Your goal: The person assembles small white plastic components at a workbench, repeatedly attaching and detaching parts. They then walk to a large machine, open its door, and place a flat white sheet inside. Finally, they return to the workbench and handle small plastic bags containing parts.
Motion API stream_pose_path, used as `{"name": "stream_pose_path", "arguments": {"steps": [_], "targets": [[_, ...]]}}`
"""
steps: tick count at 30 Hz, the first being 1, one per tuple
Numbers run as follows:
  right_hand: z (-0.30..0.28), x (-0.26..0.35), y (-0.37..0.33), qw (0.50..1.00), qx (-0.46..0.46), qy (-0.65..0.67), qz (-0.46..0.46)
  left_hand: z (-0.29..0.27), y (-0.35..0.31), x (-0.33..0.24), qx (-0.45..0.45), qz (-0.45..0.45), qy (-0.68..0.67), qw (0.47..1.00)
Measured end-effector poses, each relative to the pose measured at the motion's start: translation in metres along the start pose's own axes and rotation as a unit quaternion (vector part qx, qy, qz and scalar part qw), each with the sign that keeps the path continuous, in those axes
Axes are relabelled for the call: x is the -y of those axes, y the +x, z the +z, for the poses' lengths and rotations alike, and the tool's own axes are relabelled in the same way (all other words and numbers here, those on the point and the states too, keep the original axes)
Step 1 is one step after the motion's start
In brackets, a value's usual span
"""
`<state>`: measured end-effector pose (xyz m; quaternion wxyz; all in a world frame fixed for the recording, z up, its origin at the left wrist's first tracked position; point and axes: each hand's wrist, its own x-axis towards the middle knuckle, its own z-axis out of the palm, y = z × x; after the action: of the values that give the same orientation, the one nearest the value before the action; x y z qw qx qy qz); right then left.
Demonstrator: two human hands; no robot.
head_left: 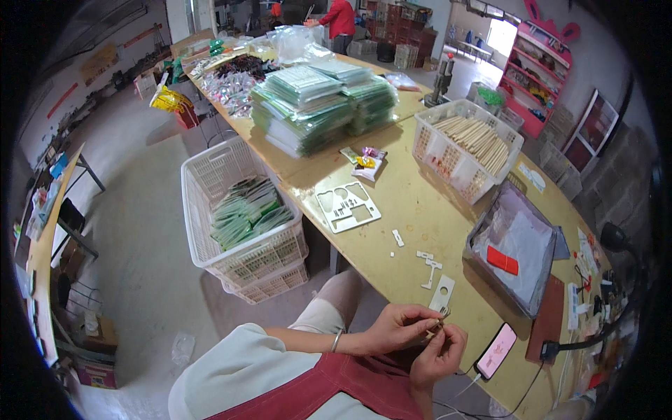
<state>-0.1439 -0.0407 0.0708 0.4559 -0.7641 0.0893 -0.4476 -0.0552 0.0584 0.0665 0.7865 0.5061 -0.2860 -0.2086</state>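
Note:
My left hand (400, 327) and my right hand (441, 355) meet at the table's near edge, both closed with thumbs and fingers pinched together. Between their fingertips is a small brownish-gold piece (435, 329), too small to tell its kind. Just beyond the fingers lies a white flat plate with a round hole (442, 292). Farther up the table are small white cut-out pieces (429, 264), a narrow white strip (398, 238) and a white panel with cut-outs (373, 214). To the right of my right hand is a lit phone (496, 351) with a cable plugged in.
Left of the table stand stacked white crates (245, 269) holding green-edged packets. Piles of clear-bagged sheets (304, 112), small snack packets (367, 162), a basket of wooden sticks (425, 143) and a grey tray with a red packet (502, 260) occupy the tabletop. A person in red (341, 19) stands far off.

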Motion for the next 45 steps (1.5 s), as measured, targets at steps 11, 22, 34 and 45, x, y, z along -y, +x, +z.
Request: {"name": "stream_pose_path", "arguments": {"steps": [11, 22, 34, 45], "targets": [[-0.002, -0.005, -0.004, 0.998, -0.026, -0.05, -0.021, -0.003, -0.002, 0.005, 0.039, 0.054, 0.039, 0.997], [0.004, 0.0, -0.003, 0.998, 0.011, -0.06, -0.023, -0.008, -0.007, 0.003, 0.019, 0.078, 0.091, 0.993], [0.005, 0.001, 0.001, 0.998, 0.029, -0.059, 0.013, -0.015, -0.004, 0.009, 0.017, 0.032, 0.06, 0.998], [0.003, -0.002, -0.004, 0.999, 0.023, -0.013, 0.037, -0.011, -0.007, 0.015, 0.016, 0.064, 0.098, 0.993]]}}
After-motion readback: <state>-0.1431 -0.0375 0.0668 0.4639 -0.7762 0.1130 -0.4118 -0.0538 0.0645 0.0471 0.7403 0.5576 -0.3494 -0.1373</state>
